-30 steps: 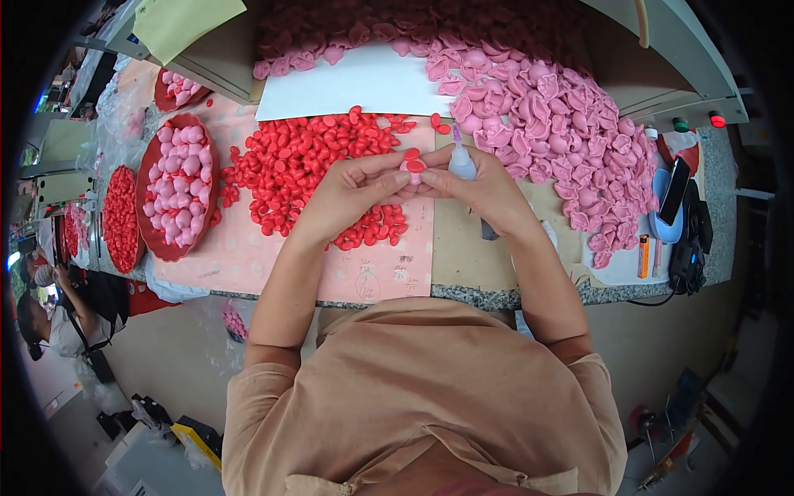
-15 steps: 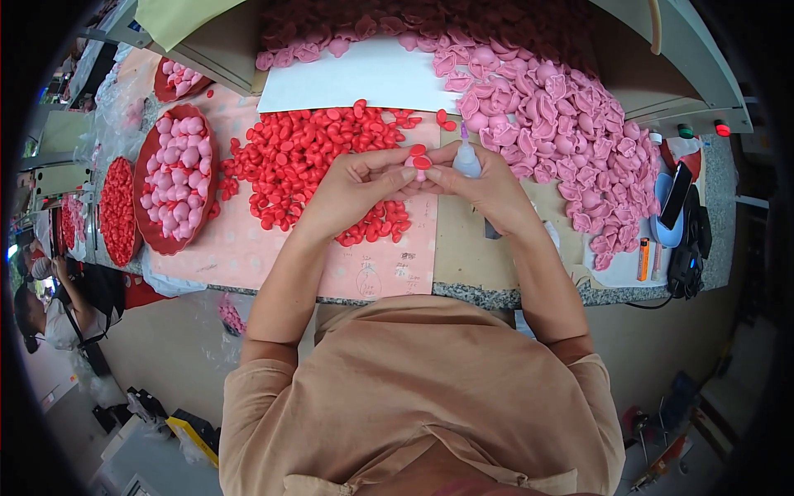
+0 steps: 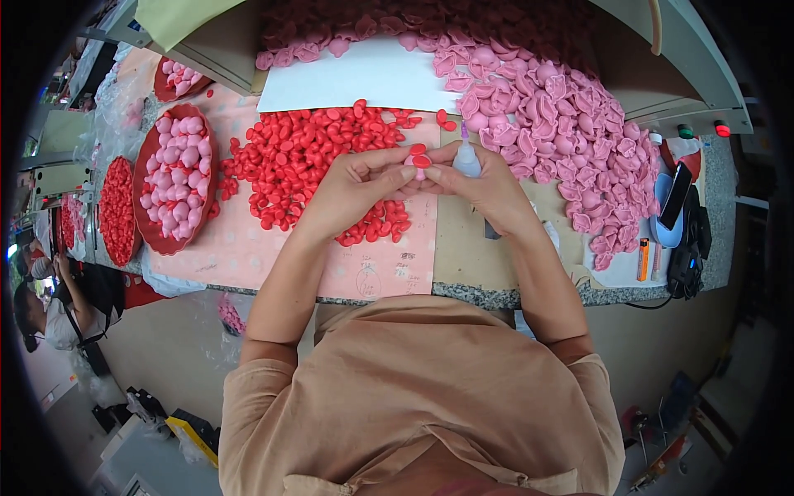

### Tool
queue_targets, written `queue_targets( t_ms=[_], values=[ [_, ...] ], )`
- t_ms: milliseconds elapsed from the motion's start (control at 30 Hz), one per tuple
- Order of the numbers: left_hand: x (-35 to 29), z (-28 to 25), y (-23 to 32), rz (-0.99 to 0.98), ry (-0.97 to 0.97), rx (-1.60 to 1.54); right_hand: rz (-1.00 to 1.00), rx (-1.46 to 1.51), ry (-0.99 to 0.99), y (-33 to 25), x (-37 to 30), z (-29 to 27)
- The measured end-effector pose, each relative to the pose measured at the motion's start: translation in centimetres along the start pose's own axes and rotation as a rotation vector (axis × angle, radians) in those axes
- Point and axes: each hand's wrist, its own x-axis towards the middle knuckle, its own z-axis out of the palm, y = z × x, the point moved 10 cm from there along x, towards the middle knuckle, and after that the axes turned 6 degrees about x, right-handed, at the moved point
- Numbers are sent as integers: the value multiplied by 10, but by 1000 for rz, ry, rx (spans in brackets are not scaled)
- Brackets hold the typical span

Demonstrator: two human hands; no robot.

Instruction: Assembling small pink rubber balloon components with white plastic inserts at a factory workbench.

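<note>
Both hands meet above the table, fingertips pressed round a small pink piece with red oval parts [image 3: 421,161] on it. My left hand [image 3: 361,183] grips it from the left side. My right hand [image 3: 490,188] pinches it from the right and also keeps a small squeeze bottle [image 3: 467,160] with a purple tip, upright, between thumb and fingers. Just beyond and left of my left hand spreads a heap of glossy red oval pieces [image 3: 310,157]. Past my right hand lies a large pile of pink shell-like pieces [image 3: 538,107]. Fingers hide most of the held piece.
Left stands a red scalloped tray [image 3: 208,202] of pink and red pieces, near a red-filled tray [image 3: 118,211]. At right lie a phone [image 3: 676,197], an orange lighter-like object [image 3: 643,259] and a black cable item [image 3: 689,256]. A person [image 3: 70,306] sits far left.
The hands stay almost in place; the held piece with its red parts has turned or shifted very slightly between the fingertips.
</note>
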Motion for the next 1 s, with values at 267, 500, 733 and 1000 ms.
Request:
queue_targets(
  t_ms=[267,500,733,1000],
  values=[
    [4,3,-8,-22,20,-166,38,23,29,-2,-4,3],
    [4,6,-14,-64,25,-199,106,27,68,5,-5,-2],
    [6,7,-18,-100,20,-212,-18,-78,106,-4,-2,-9],
    [6,4,-8,-13,91,-225,-101,64,77,-6,0,-3]
  ],
)
